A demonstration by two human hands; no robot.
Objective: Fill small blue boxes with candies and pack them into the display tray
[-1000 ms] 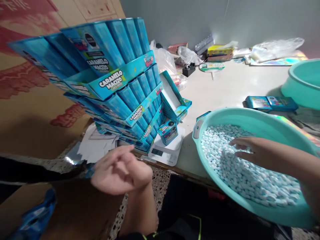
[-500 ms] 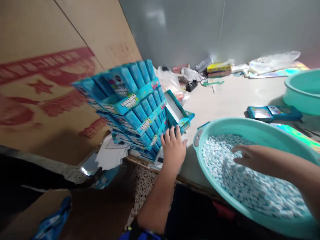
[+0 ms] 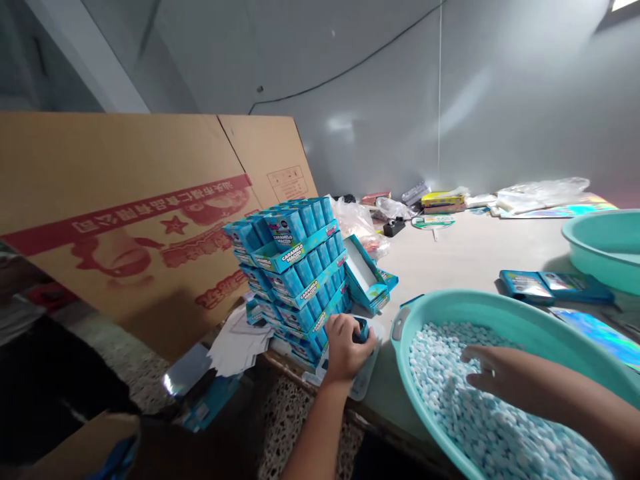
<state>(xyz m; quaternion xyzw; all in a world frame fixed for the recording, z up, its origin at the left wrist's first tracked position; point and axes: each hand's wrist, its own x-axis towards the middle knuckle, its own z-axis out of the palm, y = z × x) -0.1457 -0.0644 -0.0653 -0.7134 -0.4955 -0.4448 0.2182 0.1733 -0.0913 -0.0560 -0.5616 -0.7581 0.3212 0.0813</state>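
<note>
My left hand (image 3: pixel 347 347) is closed round a small blue candy box (image 3: pixel 361 330), largely covered by the fingers. It is above a clear plastic container (image 3: pixel 367 377) at the table's front edge. Just behind it rises a stack of blue display trays (image 3: pixel 310 293) packed with upright candy boxes. An opened blue display tray (image 3: pixel 367 273) leans against the stack's right side. Inside the turquoise basin (image 3: pixel 420 400), my right hand (image 3: pixel 483 367) hovers low over pale blue and white candies (image 3: pixel 450 367), thumb and fingers apart. No candy shows in it.
A large printed cardboard carton (image 3: pixel 125 233) stands at the left. White papers (image 3: pixel 243 343) hang at the table corner. Flat blue boxes (image 3: pixel 555 287) and a second turquoise basin (image 3: pixel 605 253) are on the right. Plastic bags (image 3: pixel 357 223) lie along the back.
My left hand, which rested by the stack with fingers forward, now grips a small blue box. My right hand stays over the candies. The view has tilted up, showing more wall.
</note>
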